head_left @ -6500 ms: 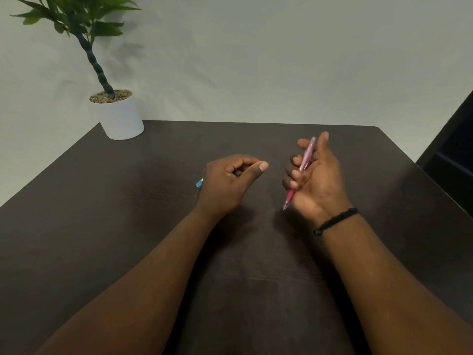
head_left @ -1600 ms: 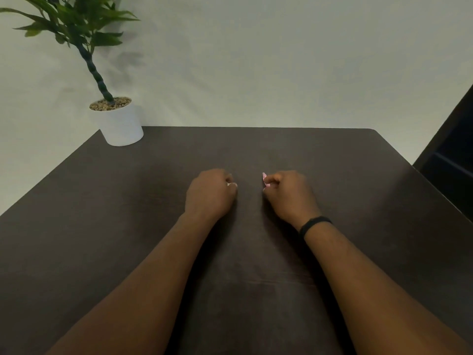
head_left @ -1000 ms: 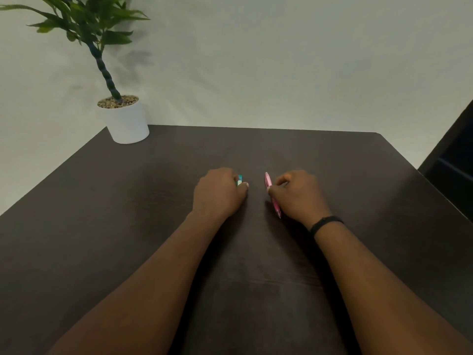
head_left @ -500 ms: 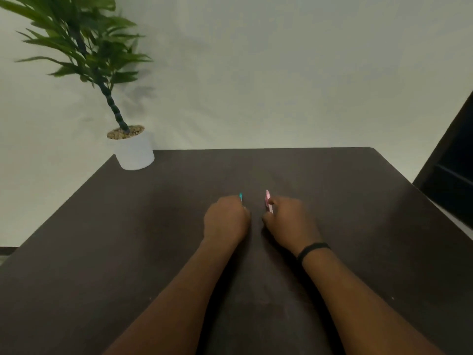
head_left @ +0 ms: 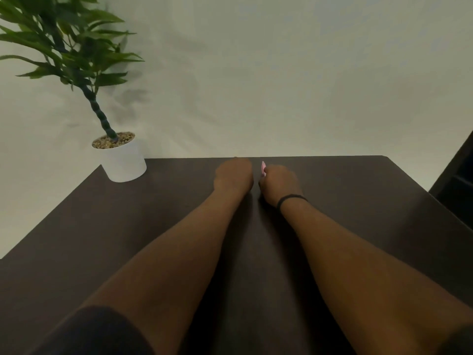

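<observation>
Dark table [head_left: 102, 226]: both forearms stretched out to the middle of its far edge. Potted plant [head_left: 122, 162] on the far left corner, leaves cut off by the frame. Left hand [head_left: 234, 175] fisted, knuckles up, fingers hidden, so can't tell if it holds anything. Right hand [head_left: 279, 184] clenched round the pink pen [head_left: 262, 167]. Only the pen's top end shows, between the hands.

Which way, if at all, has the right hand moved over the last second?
Yes: the right hand, gripping the pen, moved forward, from mid-table to just short of the far edge of the table.
</observation>
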